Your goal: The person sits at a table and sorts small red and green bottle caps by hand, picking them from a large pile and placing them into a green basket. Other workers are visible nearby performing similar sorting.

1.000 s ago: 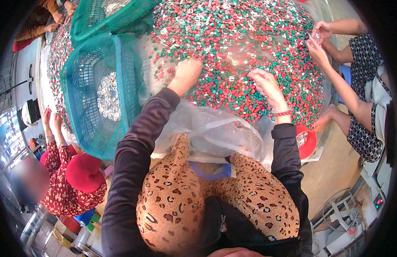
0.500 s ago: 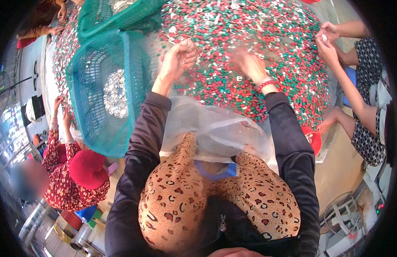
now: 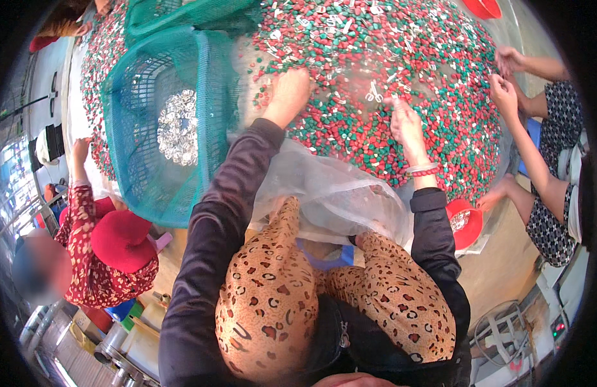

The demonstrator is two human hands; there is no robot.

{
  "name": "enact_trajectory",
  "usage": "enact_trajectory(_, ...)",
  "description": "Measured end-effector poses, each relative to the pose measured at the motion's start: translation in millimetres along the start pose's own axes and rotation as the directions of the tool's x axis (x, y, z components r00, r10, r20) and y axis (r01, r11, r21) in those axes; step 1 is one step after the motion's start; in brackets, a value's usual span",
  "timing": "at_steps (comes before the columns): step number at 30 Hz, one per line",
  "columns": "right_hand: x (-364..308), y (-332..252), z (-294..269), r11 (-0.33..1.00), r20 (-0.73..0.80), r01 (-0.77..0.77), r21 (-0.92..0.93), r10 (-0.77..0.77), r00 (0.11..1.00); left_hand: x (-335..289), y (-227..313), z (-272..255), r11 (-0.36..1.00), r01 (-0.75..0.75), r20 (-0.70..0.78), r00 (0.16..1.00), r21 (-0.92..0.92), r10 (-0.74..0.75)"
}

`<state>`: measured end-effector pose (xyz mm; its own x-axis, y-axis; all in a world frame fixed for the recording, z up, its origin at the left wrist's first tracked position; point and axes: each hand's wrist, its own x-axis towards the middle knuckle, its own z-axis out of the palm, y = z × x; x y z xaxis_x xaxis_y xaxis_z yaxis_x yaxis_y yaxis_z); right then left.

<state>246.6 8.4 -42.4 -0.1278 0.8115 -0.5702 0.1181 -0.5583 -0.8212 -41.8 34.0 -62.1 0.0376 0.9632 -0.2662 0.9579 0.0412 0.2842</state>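
red hat [image 3: 122, 242], left; black-and-white patterned garment [image 3: 547, 233], far right; round wire frame [image 3: 503, 330], lower right

The left grip [image 3: 289, 93] is curling over red and green pieces [image 3: 350, 138], its fingertips hiding. The right grip [image 3: 405, 122] is hanging right of a white piece [image 3: 374, 95]. A blue-green basket [image 3: 134, 129] is standing left of the left grip; a red bowl [image 3: 472, 238] is sitting below-right of the right grip.

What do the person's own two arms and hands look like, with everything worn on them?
Both arms wear long, dark sleeves with wrinkled, slightly shiny fabric. The left hand and right hand are gloveless. A red-and-pale band circles the right wrist.
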Motion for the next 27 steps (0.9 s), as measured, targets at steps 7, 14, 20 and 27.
enact_trajectory(7,-4,0,-32,0.970,-0.149,0.138,-0.198,-0.169,0.974,5,-1,6,0.994,-0.089,-0.011,0.996,-0.071,0.088)
enact_trajectory(14,12,25,-6,0.425,0.163,0.277,-0.862,-0.286,0.944,-41,36,-13,0.746,0.185,0.264,0.964,-0.639,-0.013)
enact_trajectory(20,12,26,9,0.324,0.278,0.387,-0.863,-0.334,0.901,-37,37,-33,-0.200,0.636,0.529,0.747,-0.746,0.402)
enact_trajectory(27,-5,-4,-6,0.608,-0.009,0.084,-0.789,-0.149,0.989,-30,29,-65,-0.208,0.455,0.334,0.836,-0.866,0.436)
